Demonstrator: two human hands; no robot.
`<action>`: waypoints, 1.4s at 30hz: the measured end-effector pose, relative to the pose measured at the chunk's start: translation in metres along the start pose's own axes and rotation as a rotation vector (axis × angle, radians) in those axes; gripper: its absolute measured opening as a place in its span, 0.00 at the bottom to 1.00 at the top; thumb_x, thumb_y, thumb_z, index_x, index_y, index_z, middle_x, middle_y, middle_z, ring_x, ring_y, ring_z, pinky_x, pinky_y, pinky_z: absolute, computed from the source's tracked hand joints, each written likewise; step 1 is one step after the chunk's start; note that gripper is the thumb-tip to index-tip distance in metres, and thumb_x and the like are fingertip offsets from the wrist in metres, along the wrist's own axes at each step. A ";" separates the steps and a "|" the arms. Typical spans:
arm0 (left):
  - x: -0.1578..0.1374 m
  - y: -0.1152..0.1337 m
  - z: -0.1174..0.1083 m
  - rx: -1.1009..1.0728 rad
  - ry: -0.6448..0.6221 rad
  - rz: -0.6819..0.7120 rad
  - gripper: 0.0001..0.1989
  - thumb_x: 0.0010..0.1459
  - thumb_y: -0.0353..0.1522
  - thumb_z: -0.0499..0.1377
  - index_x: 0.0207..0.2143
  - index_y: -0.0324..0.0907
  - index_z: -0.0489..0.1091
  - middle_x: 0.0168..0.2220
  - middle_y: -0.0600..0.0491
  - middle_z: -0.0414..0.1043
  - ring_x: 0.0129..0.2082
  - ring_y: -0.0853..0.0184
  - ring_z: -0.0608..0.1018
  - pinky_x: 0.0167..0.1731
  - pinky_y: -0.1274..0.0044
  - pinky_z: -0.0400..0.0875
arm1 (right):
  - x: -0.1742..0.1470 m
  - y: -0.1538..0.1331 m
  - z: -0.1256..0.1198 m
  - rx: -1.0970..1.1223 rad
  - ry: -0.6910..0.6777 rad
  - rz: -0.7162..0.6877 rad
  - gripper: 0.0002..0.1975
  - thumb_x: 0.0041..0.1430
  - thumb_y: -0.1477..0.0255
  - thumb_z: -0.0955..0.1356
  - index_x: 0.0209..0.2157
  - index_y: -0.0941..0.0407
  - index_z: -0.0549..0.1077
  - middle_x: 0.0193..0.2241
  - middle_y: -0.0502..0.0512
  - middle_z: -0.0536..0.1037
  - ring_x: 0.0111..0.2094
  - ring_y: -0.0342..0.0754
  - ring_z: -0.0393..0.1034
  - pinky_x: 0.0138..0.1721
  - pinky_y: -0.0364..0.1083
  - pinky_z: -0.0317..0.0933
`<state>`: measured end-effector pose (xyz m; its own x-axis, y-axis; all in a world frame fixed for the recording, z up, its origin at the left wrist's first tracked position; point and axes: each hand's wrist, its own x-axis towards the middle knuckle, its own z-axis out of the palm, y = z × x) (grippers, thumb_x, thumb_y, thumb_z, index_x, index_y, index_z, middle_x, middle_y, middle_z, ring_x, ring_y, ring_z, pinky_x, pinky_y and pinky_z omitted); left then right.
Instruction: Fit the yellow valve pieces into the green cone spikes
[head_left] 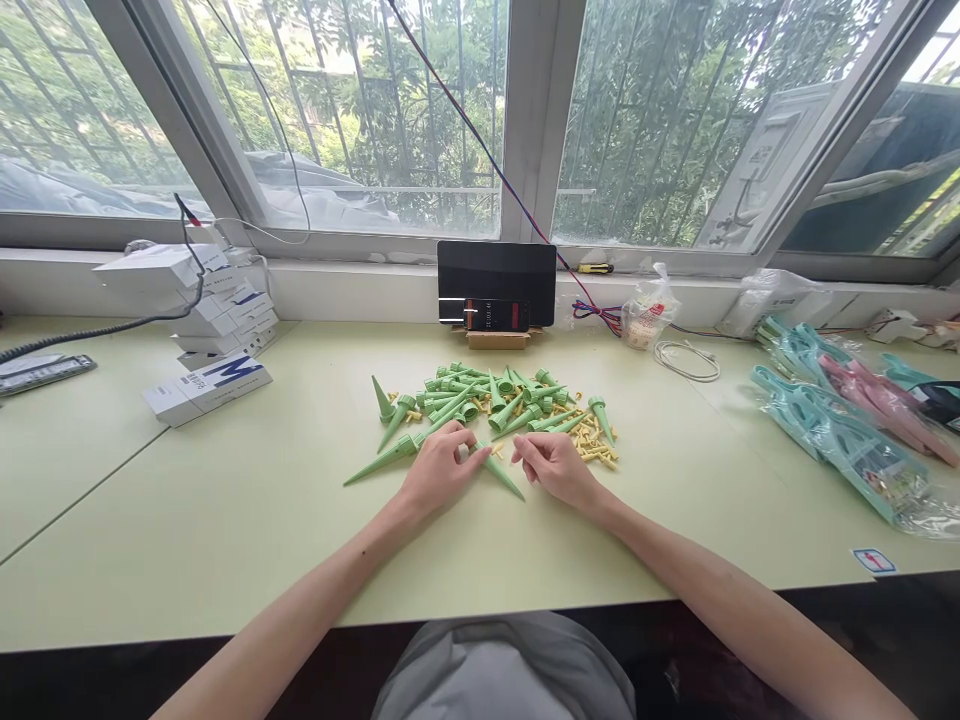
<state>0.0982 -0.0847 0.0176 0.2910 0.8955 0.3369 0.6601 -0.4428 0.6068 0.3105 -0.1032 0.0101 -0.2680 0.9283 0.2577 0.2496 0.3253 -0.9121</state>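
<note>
Head view, left fingers (459, 438) holding green spike (506, 481), partly hidden, right fingers (529, 454) curled, cannot tell if holding

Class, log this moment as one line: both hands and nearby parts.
left hand: holding green spike | right hand: fingers curled, contents unclear | beyond hands: green pile | near right hand: yellow pegs

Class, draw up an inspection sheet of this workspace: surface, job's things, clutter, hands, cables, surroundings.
Surface: pale green tabletop, seamed at left.
Job's things: green tapered plastic spikes heaped among small yellow plastic pieces.
Clutter: white cardboard boxes at left; teal plastic items in clear wrapping at right.
Hands: left hand at one spike, grip unclear; right hand curled, contents hidden.
Cables: coiled black cord at left; red-and-blue wires crossing the window; looped white cable at right.
Surroundings: grey-framed windows, barred greenery outside.
</note>
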 end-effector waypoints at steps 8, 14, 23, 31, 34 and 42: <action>0.001 -0.003 0.001 -0.017 -0.009 0.003 0.16 0.62 0.43 0.58 0.28 0.41 0.70 0.31 0.53 0.70 0.23 0.69 0.68 0.26 0.76 0.63 | 0.000 0.002 0.000 -0.028 -0.002 -0.017 0.25 0.67 0.53 0.62 0.25 0.56 0.74 0.14 0.48 0.67 0.17 0.43 0.59 0.23 0.43 0.54; 0.005 -0.005 -0.006 -0.076 0.101 0.011 0.15 0.64 0.42 0.56 0.30 0.41 0.70 0.28 0.54 0.71 0.22 0.70 0.66 0.25 0.77 0.61 | 0.001 -0.001 -0.004 -0.087 0.023 -0.054 0.22 0.68 0.56 0.62 0.27 0.56 0.73 0.15 0.48 0.67 0.17 0.43 0.59 0.22 0.43 0.53; 0.002 -0.006 -0.003 -0.057 -0.001 0.000 0.15 0.64 0.43 0.56 0.34 0.41 0.73 0.28 0.54 0.69 0.23 0.69 0.67 0.25 0.77 0.62 | 0.010 -0.001 -0.035 -0.289 0.327 -0.136 0.11 0.67 0.63 0.63 0.38 0.55 0.72 0.23 0.50 0.71 0.23 0.45 0.65 0.27 0.44 0.58; 0.001 -0.009 -0.001 -0.039 -0.143 0.025 0.13 0.65 0.40 0.54 0.44 0.44 0.74 0.40 0.52 0.69 0.23 0.72 0.68 0.31 0.74 0.66 | 0.016 0.005 -0.052 -0.394 0.513 -0.156 0.09 0.65 0.66 0.63 0.36 0.56 0.72 0.22 0.48 0.70 0.21 0.44 0.63 0.26 0.43 0.60; 0.001 -0.008 -0.001 -0.042 -0.155 0.035 0.14 0.66 0.40 0.53 0.45 0.45 0.75 0.40 0.52 0.69 0.23 0.72 0.68 0.31 0.74 0.66 | 0.016 0.008 -0.055 -0.415 0.525 -0.144 0.09 0.65 0.67 0.63 0.37 0.56 0.72 0.23 0.49 0.72 0.22 0.45 0.65 0.28 0.43 0.61; 0.003 -0.007 -0.002 -0.074 -0.046 0.016 0.14 0.68 0.39 0.51 0.43 0.43 0.73 0.38 0.52 0.73 0.27 0.69 0.70 0.30 0.75 0.66 | 0.022 0.027 -0.071 -0.634 0.461 -0.121 0.08 0.63 0.74 0.63 0.39 0.57 0.74 0.33 0.56 0.77 0.30 0.49 0.69 0.37 0.48 0.64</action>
<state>0.0931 -0.0793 0.0163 0.3337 0.8886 0.3146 0.6028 -0.4578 0.6535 0.3770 -0.0615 0.0140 0.0502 0.8158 0.5762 0.7629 0.3410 -0.5493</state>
